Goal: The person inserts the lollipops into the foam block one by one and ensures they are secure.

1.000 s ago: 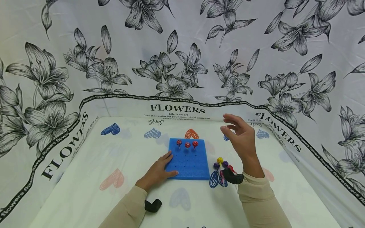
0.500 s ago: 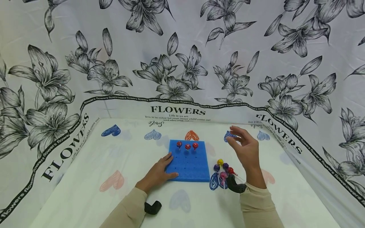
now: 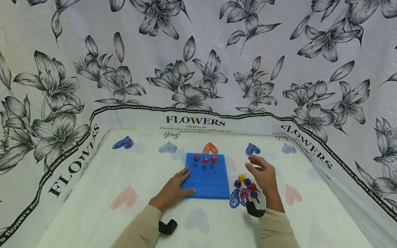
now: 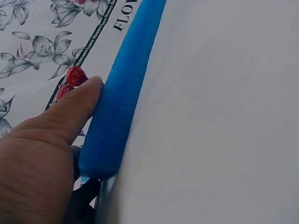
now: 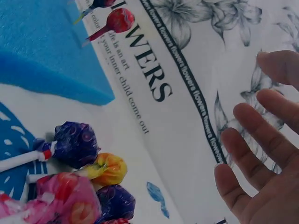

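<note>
A blue foam board with small holes lies on the table. Three lollipops with red wrappers, one of them the left lollipop, stand along its far side. My left hand rests at the board's left edge, its thumb on the near corner; the left wrist view shows the thumb touching the foam. Right of the board lies a loose group of lollipops: yellow, pink, red and purple. My right hand hovers just beyond and right of them, fingers apart, holding nothing.
A white cloth with printed hearts covers the table. Behind and at the sides hangs a flower-printed curtain. Black wrist mounts, such as the left mount, jut inward from both wrists.
My right hand has come down and nearer, toward the loose lollipops, uncovering another purple one. My left hand and the board stay put; the head view shifts slightly.
</note>
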Available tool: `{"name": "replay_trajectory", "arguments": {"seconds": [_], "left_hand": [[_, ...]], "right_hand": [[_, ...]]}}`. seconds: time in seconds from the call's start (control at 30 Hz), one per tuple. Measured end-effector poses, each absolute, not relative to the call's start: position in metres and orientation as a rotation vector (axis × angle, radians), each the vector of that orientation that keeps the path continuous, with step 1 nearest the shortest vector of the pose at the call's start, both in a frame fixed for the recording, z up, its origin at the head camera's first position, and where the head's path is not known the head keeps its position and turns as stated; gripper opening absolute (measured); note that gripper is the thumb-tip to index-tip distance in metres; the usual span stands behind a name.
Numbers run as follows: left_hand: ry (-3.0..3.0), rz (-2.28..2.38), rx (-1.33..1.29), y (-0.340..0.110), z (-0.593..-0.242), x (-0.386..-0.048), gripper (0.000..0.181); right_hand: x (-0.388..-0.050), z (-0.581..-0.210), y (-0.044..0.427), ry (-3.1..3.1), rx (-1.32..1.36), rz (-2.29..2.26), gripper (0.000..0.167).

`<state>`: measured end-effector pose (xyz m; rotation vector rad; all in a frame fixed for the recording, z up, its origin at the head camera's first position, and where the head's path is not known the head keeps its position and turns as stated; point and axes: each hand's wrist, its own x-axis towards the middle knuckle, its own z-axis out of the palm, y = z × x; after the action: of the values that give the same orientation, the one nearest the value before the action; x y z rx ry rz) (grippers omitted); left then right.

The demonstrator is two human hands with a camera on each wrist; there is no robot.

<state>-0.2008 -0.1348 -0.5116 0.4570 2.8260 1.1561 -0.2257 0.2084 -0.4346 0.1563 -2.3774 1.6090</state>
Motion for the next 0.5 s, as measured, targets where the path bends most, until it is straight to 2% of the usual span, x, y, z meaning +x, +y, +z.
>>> {"name": "replay_trajectory", "arguments": {"seconds": [0.3, 0.5], "left_hand": [[2.826, 1.158, 0.45, -0.135, -0.511, -0.202, 0.087], [2.834, 1.141, 0.437, -0.134, -0.511, -0.201, 0.087]], "right_hand": [[-0.232, -0.465, 0.216, -2.537, 0.081, 1.524, 0.046], [-0.236, -0.482, 0.221, -2.645, 0.118, 1.475, 0.053]]}}
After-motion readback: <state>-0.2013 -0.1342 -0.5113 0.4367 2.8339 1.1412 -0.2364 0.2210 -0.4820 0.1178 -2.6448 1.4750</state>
